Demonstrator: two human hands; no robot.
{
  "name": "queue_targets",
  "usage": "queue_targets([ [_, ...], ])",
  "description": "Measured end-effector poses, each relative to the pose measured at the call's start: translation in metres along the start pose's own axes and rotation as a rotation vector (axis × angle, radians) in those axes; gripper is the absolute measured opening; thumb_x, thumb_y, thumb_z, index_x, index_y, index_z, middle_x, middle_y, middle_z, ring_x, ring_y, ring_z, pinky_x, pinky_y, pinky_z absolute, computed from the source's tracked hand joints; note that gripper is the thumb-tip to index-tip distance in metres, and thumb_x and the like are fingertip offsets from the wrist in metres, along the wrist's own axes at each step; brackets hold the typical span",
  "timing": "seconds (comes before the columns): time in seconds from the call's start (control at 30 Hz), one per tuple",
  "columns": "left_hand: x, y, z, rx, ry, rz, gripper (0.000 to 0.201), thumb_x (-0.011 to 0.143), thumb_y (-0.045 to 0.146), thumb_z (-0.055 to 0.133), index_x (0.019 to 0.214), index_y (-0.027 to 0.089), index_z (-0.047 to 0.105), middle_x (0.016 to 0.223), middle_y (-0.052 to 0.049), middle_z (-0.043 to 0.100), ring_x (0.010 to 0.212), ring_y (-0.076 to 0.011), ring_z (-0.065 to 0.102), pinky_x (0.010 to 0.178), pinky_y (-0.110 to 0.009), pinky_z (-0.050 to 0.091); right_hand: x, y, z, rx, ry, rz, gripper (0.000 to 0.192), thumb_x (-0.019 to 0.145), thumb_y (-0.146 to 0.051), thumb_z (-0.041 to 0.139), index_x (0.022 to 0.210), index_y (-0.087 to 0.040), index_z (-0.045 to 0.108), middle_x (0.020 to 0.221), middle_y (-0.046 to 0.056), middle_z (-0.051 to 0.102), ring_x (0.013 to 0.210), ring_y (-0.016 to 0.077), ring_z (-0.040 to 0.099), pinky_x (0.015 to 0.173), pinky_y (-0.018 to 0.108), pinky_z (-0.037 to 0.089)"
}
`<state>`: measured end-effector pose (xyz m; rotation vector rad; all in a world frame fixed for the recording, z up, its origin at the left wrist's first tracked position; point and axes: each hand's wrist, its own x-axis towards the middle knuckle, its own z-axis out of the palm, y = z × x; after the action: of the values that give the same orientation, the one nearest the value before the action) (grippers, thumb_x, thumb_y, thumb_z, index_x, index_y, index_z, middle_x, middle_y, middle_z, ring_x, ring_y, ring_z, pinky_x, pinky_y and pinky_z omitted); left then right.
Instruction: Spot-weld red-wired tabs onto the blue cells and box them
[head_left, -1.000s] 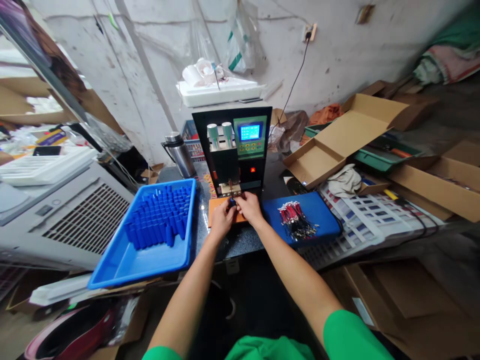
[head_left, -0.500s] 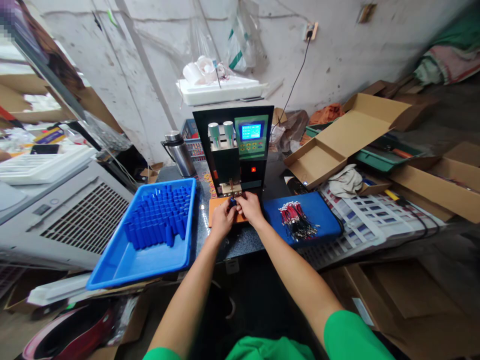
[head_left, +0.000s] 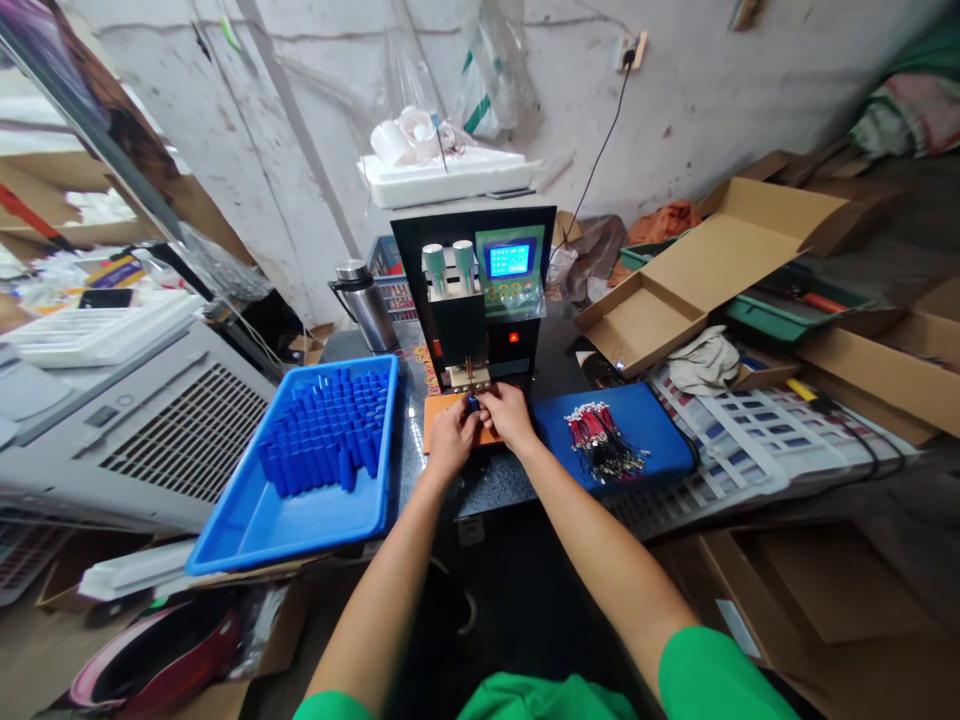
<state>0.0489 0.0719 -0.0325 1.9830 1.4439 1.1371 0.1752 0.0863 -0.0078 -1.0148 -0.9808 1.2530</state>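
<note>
My left hand [head_left: 453,434] and my right hand [head_left: 507,412] meet over an orange pad [head_left: 439,425], pinching a small blue cell [head_left: 471,402] between them. The cell sits just under the electrode tips of a black spot welder [head_left: 480,300] with a lit blue screen. Whether a wire is held with the cell is too small to tell. To the left a blue tray [head_left: 277,520] holds several blue cells [head_left: 330,435] standing upright. To the right a bundle of red-and-black wire leads [head_left: 600,440] lies on a blue mat [head_left: 652,440].
A steel flask [head_left: 366,305] stands behind the tray. Open cardboard boxes [head_left: 697,270] and a white rack [head_left: 757,440] fill the right side. A grey ventilated unit [head_left: 150,430] sits at the left, and a white foam box [head_left: 450,180] rests atop the welder.
Both hands stay on the cell under the welder tips. Only the view has shifted slightly, moving everything a little rightward in the picture.
</note>
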Motion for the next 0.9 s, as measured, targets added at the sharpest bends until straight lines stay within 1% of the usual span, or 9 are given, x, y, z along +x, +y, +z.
queue_targets([
  [0.13,-0.001,0.001,-0.001,-0.01,0.001,0.006,0.027,0.09,0.022,0.054,0.114,0.018,0.067,0.089,-0.006,0.072,0.081,-0.0204,0.066,0.075,-0.029,0.049,0.0,0.001,0.0,-0.014,0.003,-0.003,0.026,0.069,-0.039,0.071,0.065,-0.019,0.054,0.054,-0.005,0.054,0.041,0.0071,0.048,0.035,0.016,0.038],
  [0.23,-0.001,0.001,-0.001,-0.003,-0.003,0.003,0.025,0.09,0.023,0.054,0.111,0.017,0.067,0.086,-0.006,0.072,0.078,-0.0202,0.066,0.072,-0.028,0.048,-0.001,0.001,-0.001,-0.028,0.001,0.002,0.027,0.07,-0.04,0.07,0.066,-0.019,0.054,0.053,-0.005,0.053,0.042,0.0073,0.048,0.036,0.017,0.038],
  [0.33,0.0,0.001,-0.001,0.02,-0.002,-0.022,0.027,0.09,0.024,0.054,0.113,0.018,0.067,0.084,-0.006,0.071,0.074,-0.0193,0.064,0.069,-0.027,0.046,-0.002,0.002,-0.002,-0.044,-0.01,0.009,0.029,0.073,-0.043,0.07,0.068,-0.02,0.053,0.051,-0.006,0.052,0.041,0.0077,0.047,0.036,0.017,0.038],
  [0.53,0.0,0.003,-0.001,0.029,0.012,-0.03,0.026,0.089,0.023,0.055,0.112,0.018,0.068,0.083,-0.005,0.071,0.073,-0.019,0.064,0.068,-0.027,0.047,-0.004,0.005,-0.003,-0.178,0.009,-0.027,0.024,0.08,-0.043,0.062,0.074,-0.02,0.058,0.054,-0.006,0.055,0.043,0.0101,0.052,0.039,0.019,0.041],
  [0.63,0.0,0.006,-0.001,0.029,0.033,-0.04,0.023,0.088,0.024,0.057,0.107,0.018,0.069,0.081,-0.005,0.071,0.073,-0.0187,0.064,0.068,-0.027,0.046,-0.01,0.002,-0.005,-0.323,0.013,-0.1,0.02,0.084,-0.04,0.059,0.08,-0.021,0.062,0.063,-0.002,0.063,0.053,0.0132,0.059,0.049,0.022,0.046],
  [0.7,0.0,0.008,-0.001,0.037,0.038,-0.038,0.018,0.088,0.026,0.059,0.099,0.018,0.07,0.079,-0.005,0.07,0.073,-0.0182,0.063,0.066,-0.026,0.046,-0.016,-0.002,-0.006,-0.486,0.02,-0.198,0.017,0.084,-0.037,0.06,0.083,-0.021,0.064,0.072,0.001,0.068,0.064,0.0154,0.063,0.06,0.024,0.049],
  [0.77,-0.001,0.009,-0.001,0.056,0.042,-0.039,0.015,0.086,0.028,0.061,0.092,0.018,0.07,0.076,-0.004,0.068,0.071,-0.0176,0.063,0.065,-0.025,0.045,-0.022,-0.006,-0.006,-0.67,0.03,-0.289,0.014,0.084,-0.034,0.063,0.082,-0.02,0.064,0.079,0.004,0.069,0.074,0.0179,0.064,0.07,0.027,0.049],
  [0.83,-0.001,0.009,-0.001,0.071,0.049,-0.034,0.014,0.084,0.03,0.063,0.088,0.017,0.069,0.074,-0.004,0.067,0.07,-0.0174,0.063,0.066,-0.026,0.046,-0.026,-0.009,-0.005,-0.817,0.041,-0.335,0.015,0.085,-0.033,0.064,0.077,-0.02,0.063,0.079,0.006,0.068,0.077,0.0197,0.063,0.073,0.028,0.047],
  [0.9,-0.002,0.008,-0.002,0.052,0.044,0.003,0.018,0.083,0.032,0.065,0.093,0.017,0.069,0.078,-0.005,0.069,0.074,-0.0181,0.064,0.069,-0.027,0.048,-0.028,-0.012,-0.006,-0.896,0.047,-0.357,0.02,0.087,-0.033,0.062,0.071,-0.02,0.062,0.077,0.007,0.067,0.075,0.0199,0.062,0.074,0.028,0.045],
])
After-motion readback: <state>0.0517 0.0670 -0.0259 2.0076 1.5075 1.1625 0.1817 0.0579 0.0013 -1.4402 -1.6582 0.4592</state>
